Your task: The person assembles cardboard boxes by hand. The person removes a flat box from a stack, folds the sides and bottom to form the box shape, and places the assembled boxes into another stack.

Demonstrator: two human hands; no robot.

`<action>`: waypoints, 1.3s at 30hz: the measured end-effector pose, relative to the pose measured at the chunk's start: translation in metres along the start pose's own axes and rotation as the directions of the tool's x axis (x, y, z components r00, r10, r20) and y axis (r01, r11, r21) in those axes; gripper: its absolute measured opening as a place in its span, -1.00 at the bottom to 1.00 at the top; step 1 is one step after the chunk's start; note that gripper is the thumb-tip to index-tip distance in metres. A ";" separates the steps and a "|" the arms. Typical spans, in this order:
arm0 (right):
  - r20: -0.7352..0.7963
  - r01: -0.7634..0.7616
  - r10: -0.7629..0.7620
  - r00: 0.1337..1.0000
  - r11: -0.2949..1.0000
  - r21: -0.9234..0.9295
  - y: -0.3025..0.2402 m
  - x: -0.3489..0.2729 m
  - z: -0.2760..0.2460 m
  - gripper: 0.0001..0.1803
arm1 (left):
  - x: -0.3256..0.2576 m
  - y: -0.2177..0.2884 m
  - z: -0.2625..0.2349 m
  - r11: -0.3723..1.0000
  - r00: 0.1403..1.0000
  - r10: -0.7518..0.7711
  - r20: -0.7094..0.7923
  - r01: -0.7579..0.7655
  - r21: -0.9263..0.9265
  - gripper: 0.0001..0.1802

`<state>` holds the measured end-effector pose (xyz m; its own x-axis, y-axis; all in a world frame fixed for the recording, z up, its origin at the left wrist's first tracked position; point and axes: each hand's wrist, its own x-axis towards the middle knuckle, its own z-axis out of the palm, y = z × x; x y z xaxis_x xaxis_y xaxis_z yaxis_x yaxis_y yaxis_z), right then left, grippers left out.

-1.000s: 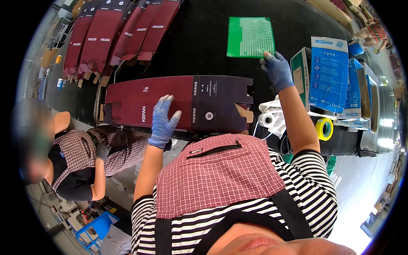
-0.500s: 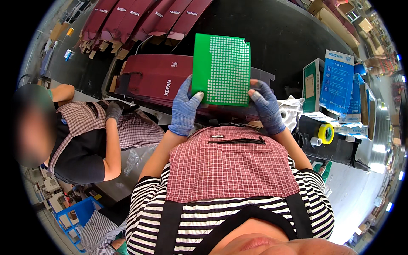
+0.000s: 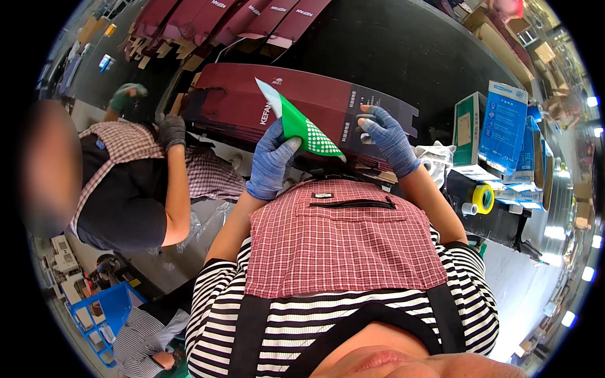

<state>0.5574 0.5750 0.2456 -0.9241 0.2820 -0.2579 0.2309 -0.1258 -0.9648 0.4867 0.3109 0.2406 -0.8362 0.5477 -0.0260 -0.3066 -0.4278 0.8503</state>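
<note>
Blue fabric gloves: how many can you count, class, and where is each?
2: one on the wearer's left hand, holding the curled green sheet with white dots; one on the right hand, to the sheet's right. Others may be hidden.

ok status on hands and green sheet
Left hand gripping curled green sheet. Right hand apart from it, grip unclear. Maroon carton beyond, partly hidden by sheet.

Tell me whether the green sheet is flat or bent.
Bent: the green sheet, pinched in the left hand, shows a slanting fold, with a pale side visible beside its dotted green face.
</note>
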 end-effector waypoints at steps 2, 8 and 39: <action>0.096 -0.120 0.116 0.989 0.992 0.037 -0.003 -0.001 0.013 -0.52 | -0.003 -0.002 -0.009 0.978 0.997 0.031 0.065 -0.017 -0.206 -0.53; 0.278 -0.353 0.290 0.916 0.912 0.210 0.001 -0.004 0.040 -0.60 | -0.017 -0.001 -0.025 0.943 0.991 0.014 0.135 0.031 -0.331 -0.55; 0.124 -0.106 0.100 0.987 0.993 0.042 -0.035 -0.013 0.022 -0.65 | -0.024 0.007 -0.010 0.456 0.932 0.350 0.092 -0.255 0.853 -0.65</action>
<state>0.5549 0.5544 0.2836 -0.9269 0.1476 -0.3451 0.3148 -0.1947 -0.9290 0.5001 0.2877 0.2421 -0.8453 0.4270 0.3212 0.4609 0.2785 0.8426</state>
